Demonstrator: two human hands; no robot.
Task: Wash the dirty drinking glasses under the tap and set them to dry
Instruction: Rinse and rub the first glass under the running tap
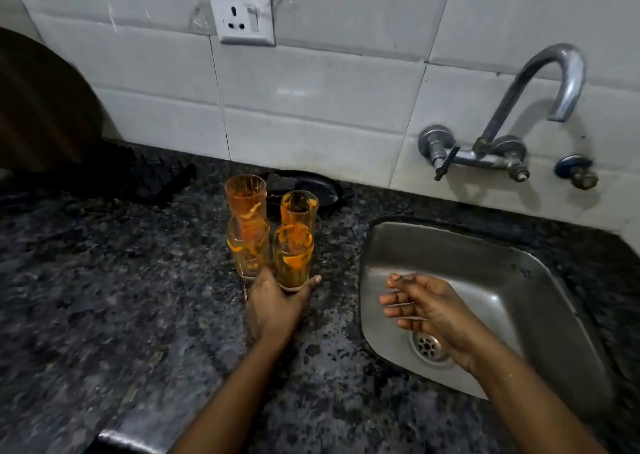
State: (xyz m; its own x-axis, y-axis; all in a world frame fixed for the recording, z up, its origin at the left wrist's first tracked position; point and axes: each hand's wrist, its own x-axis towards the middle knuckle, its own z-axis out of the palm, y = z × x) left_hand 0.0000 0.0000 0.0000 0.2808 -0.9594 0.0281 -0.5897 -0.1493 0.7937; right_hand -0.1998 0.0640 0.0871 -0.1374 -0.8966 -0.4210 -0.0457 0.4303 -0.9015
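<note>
In the middle of the frame, on a dark speckled stone counter [104, 297], four drinking glasses stand upright in a tight cluster, all streaked with orange residue. The far left glass [245, 195] and the far right glass [299, 207] stand behind the near left glass [248, 247] and the near right glass [293, 256], and the near pair partly covers the lower walls of the far pair, so their bases are hidden. The left hand [273, 306] wraps around the foot of the near right glass, thumb on its right side and fingers curled behind on its left; the fingertips are hidden by the glass, and whether they also touch the near left glass cannot be told. The right hand [426, 309] hangs over the steel sink [512, 266] at the right of the frame, holding nothing, fingers loosely bent and spread toward the left, its wrist covering part of the drain [427, 344]. Above the sink, at the upper right, a curved metal tap [550, 82] is fixed to the white tiled wall [311, 100]; no water shows at its spout. A wall socket [244, 17] sits at the top centre. Behind the glasses lies a dark shallow dish [322, 193], hard to make out. At the far left, a large brown rounded shape [41, 107] is cut off by the edge, and a black ribbed object [152, 173] beside it is too dim to identify.
</note>
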